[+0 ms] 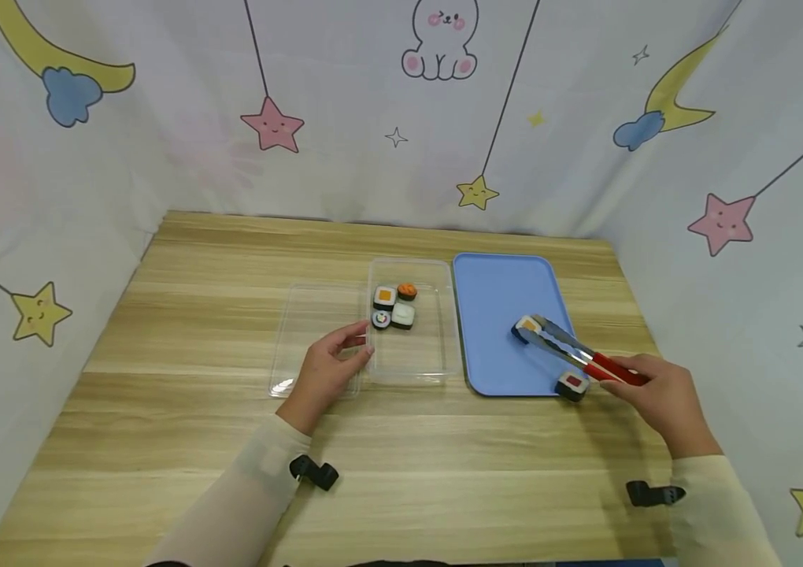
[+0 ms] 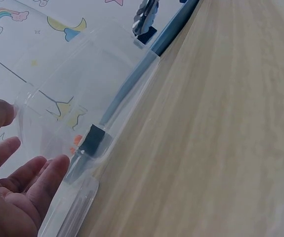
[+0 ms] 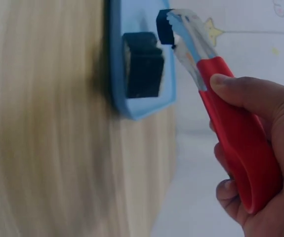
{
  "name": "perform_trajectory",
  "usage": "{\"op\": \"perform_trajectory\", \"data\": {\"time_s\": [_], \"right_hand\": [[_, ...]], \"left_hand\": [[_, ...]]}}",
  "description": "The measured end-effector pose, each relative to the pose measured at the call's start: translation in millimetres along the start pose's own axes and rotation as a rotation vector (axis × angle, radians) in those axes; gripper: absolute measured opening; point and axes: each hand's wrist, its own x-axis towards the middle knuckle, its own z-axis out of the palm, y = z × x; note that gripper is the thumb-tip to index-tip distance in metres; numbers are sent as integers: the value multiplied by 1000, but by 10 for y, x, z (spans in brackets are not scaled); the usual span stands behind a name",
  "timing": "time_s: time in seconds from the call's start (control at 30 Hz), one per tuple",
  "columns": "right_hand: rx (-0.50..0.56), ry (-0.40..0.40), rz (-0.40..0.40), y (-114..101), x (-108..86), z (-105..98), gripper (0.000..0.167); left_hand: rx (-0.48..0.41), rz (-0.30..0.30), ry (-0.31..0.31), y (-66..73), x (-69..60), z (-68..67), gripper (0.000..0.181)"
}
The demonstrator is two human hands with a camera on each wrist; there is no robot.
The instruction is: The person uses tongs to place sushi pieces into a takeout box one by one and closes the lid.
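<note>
My right hand (image 1: 664, 398) grips red-handled metal tongs (image 1: 603, 368). The tongs' tips lie around a toy sushi piece with an orange centre (image 1: 529, 324) at the blue tray (image 1: 508, 283); whether it touches the tray I cannot tell. Another sushi piece, with a red centre (image 1: 572, 385), sits at the tray's near right corner. My left hand (image 1: 327, 370) touches the left wall of a clear plastic box (image 1: 412, 358), its fingers loosely bent in the left wrist view. Several sushi pieces (image 1: 403, 316) stand in the box's left half.
A clear flat lid (image 1: 316, 315) lies on the wooden table (image 1: 401, 457) left of the box, partly under my left hand. The tray stands just right of the box. A printed curtain (image 1: 345, 173) borders the table at the back and sides.
</note>
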Motion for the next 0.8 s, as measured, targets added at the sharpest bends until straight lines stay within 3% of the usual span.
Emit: {"op": "perform_trajectory", "data": {"time_s": [0.1,0.33,0.53,0.73,0.8], "right_hand": [[14,16,-17,-88,26,-26,50],[80,36,-147,-505,156,-19,45],[163,-78,-202,-937,317,133,44],[78,-129,-397,-1323,547,403,40],[69,-166,-429,-1429,597,483,40]], "left_hand": [[-4,0,0,6,1,-2,47],[-7,6,1,-16,9,12,48],[-29,-3,-7,-40,14,1,48],[-47,6,-1,-52,19,0,47],[-40,13,-1,-46,20,2,47]]}}
